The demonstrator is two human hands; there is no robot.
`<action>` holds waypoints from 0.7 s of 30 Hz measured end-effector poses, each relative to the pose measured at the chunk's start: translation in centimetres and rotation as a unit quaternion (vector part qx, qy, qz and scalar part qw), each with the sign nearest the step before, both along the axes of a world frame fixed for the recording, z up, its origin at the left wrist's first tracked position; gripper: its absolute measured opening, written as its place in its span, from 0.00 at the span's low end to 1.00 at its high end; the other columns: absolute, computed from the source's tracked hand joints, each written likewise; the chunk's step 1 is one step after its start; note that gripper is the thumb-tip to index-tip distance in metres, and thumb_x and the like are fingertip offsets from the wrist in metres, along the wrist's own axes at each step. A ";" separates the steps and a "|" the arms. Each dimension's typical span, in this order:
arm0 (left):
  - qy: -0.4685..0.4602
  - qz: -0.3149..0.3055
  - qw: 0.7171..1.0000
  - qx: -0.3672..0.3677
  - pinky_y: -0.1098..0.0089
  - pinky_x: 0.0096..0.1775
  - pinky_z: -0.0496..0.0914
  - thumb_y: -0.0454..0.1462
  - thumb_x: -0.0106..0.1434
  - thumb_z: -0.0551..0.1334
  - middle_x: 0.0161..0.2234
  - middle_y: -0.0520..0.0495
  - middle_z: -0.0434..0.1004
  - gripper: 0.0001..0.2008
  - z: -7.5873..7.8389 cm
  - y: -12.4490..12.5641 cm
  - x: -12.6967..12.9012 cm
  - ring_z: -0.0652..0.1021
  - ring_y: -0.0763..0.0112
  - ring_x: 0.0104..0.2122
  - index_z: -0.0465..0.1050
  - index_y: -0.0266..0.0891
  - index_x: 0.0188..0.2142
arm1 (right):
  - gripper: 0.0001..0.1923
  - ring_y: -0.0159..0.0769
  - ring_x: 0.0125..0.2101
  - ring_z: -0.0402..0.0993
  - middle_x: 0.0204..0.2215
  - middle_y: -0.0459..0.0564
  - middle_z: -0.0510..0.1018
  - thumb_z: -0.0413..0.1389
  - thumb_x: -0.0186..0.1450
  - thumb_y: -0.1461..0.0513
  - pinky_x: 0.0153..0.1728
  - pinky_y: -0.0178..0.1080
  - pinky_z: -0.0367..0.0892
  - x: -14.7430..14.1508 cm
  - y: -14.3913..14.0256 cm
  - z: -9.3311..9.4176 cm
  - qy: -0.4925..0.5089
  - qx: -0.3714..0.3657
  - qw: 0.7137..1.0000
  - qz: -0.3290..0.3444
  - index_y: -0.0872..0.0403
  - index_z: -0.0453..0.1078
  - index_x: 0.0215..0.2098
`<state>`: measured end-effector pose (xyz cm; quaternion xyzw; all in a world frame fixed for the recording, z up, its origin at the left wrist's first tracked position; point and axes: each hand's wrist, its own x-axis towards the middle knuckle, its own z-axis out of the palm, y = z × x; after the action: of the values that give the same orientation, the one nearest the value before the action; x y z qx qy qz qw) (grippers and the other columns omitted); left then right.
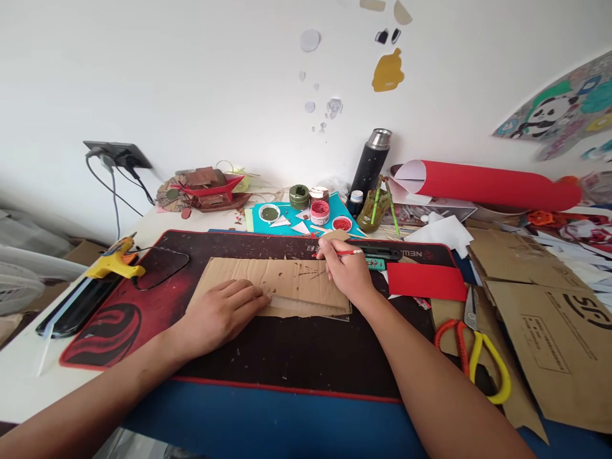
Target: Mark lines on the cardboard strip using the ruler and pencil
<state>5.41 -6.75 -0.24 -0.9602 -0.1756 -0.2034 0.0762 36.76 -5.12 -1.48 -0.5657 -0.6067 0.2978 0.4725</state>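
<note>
On black-red mat at desk centre: cardboard sheet (282,284), long axis left-right. Left hand (222,315) flat, fingers spread, pressing clear ruler (306,307) along near edge. Right hand (347,268) fingers pinch red pencil (342,253), tip on sheet's far right edge.

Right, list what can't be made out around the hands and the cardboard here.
- Head view: pencil tip, hidden behind the right hand.
- Marks on the cardboard sheet: too small to read.
- Ruler under the left hand: scale too small, left end covered by fingers.
- Scissors blades: partly under cardboard scraps.
</note>
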 end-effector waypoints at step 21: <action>-0.481 0.216 0.723 -0.446 0.70 0.24 0.64 0.61 0.75 0.61 0.18 0.52 0.65 0.32 -0.5 1.1 -2.0 0.67 0.72 0.20 0.68 0.42 0.23 | 0.37 0.35 0.14 0.69 0.13 0.43 0.69 0.55 0.69 0.29 0.18 0.37 0.63 -1.0 -0.8 1.0 0.072 -0.041 0.997 -0.003 0.51 0.76 0.29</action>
<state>3.38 -5.70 -0.78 -0.5931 -0.4615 -0.5138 -0.4139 35.71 -5.88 -0.52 -0.5634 -0.5565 0.3616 0.4921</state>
